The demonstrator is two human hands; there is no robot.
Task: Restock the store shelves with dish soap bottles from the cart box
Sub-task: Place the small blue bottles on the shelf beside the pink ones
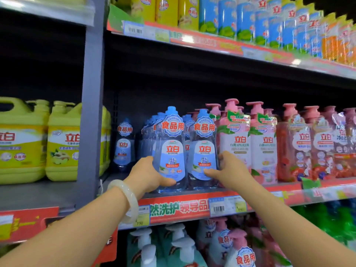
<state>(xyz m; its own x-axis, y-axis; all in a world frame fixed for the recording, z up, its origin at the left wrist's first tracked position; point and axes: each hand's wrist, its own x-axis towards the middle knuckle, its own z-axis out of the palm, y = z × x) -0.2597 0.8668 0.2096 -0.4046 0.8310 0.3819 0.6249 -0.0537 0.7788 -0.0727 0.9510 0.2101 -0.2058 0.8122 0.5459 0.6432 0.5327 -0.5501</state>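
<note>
- Left hand [148, 174]: fingers and thumb curled round the lower body of the left front blue bottle [172, 151], thumb lying across the bottom of its label; a pale bangle [128, 201] circles the wrist
- Right hand [229, 168]: clasps the right front blue bottle [203, 149] at its lower right side, thumb laid across the label, fingers wrapped behind the bottle's edge
- The two held bottles: clear blue dish soap bottles with blue caps and round red-lettered neck tags, upright, side by side and touching, bases at the front edge of the middle shelf [192, 191]
- Behind them: further blue bottles [149, 135] of the same kind stand in rows; one lone blue bottle [123, 145] stands apart to the left, near the grey upright post [92, 112]
- Just right of the held pair: pink pump bottles [248, 143] with white labels, then darker red pump bottles [308, 145] along the same shelf
- Shelf front: a red strip with green and white characters and a barcode price tag [219, 208]
- Left bay, beyond the post: large yellow jugs [38, 141] with handles
- Upper shelf: yellow packs [167, 10] and blue packs [246, 18] in a row
- Lower shelf: teal pump bottles [154, 247] and pink-capped bottles [237, 245], partly hidden by the forearms
</note>
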